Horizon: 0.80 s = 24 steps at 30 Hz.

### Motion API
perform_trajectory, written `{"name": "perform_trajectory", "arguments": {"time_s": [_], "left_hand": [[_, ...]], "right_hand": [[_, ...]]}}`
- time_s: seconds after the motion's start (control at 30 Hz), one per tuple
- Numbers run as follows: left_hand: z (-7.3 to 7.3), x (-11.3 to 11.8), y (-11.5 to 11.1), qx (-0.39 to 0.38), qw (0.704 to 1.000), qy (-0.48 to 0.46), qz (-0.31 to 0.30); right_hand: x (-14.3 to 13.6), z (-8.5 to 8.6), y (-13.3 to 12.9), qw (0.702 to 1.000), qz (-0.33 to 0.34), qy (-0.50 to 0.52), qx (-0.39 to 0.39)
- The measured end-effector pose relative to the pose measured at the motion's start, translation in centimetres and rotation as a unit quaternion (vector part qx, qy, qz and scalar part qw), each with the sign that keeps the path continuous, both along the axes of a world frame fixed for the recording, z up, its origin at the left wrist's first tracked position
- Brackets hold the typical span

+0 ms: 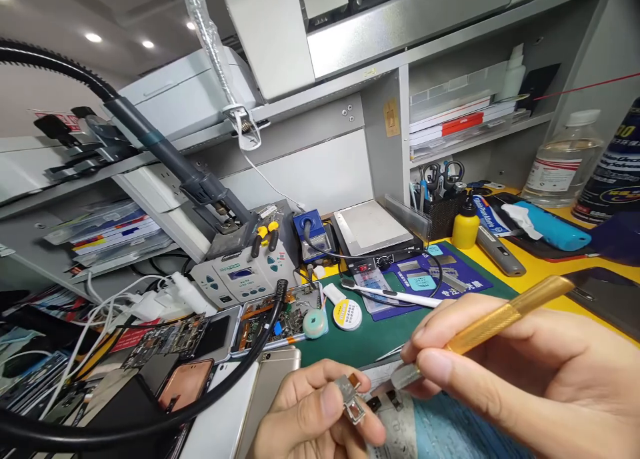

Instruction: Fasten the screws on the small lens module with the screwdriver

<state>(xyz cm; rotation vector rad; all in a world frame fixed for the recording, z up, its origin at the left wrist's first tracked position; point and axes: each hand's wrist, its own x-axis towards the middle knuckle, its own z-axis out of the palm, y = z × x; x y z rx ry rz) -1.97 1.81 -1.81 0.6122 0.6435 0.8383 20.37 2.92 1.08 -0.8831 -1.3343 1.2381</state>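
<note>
My left hand (300, 412) is closed, pinching a small silver metal phone part (353, 405) with a bit of orange flex cable between thumb and fingers. My right hand (530, 372) grips a craft knife (500, 329) by its gold knurled handle. Its silver collar and blade point left, close to the metal part; whether the tip touches it I cannot tell. Below the hands lie a grey pad and a blue cloth (450, 429), with a couple of small dark parts (393, 399) partly hidden behind my fingers.
A green mat (333, 345) carries a white brush (390, 292) and a round yellow-and-white tin (347, 314). A tray of circuit boards (260, 322) and a soldering station (245, 279) stand at left, with a black hose (200, 405) crossing in front. A yellow bottle (465, 225) stands right.
</note>
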Motion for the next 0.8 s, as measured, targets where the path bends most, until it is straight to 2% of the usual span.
{"name": "perform_trajectory", "arguments": {"time_s": [0.13, 0.27, 0.4, 0.47, 0.6, 0.7, 0.8], "left_hand": [[0.2, 0.4, -0.2, 0.015, 1.000, 0.011, 0.019], [0.5, 0.8, -0.4, 0.035, 0.996, 0.042, 0.066], [0.7, 1.3, -0.1, 0.049, 0.986, 0.087, 0.130], [0.8, 1.6, -0.1, 0.052, 0.980, 0.112, 0.158], [0.8, 2.4, -0.6, 0.065, 0.966, 0.155, 0.194], [1.0, 2.8, -1.3, 0.076, 0.961, 0.178, 0.199], [1.3, 3.1, -1.9, 0.099, 0.957, 0.199, 0.184]], "right_hand": [[0.4, -0.2, 0.1, 0.999, -0.022, -0.029, -0.005], [1.1, -0.6, 0.2, 0.995, -0.040, -0.086, -0.017], [1.0, -1.3, 0.4, 0.993, 0.003, -0.114, -0.024], [0.4, -1.6, 0.3, 0.993, -0.011, -0.117, 0.008], [-1.2, -1.6, -0.1, 0.966, 0.044, -0.234, 0.098], [-2.2, -1.7, -0.4, 0.942, 0.028, -0.296, 0.158], [-2.6, -1.9, -0.4, 0.936, 0.051, -0.299, 0.181]]}}
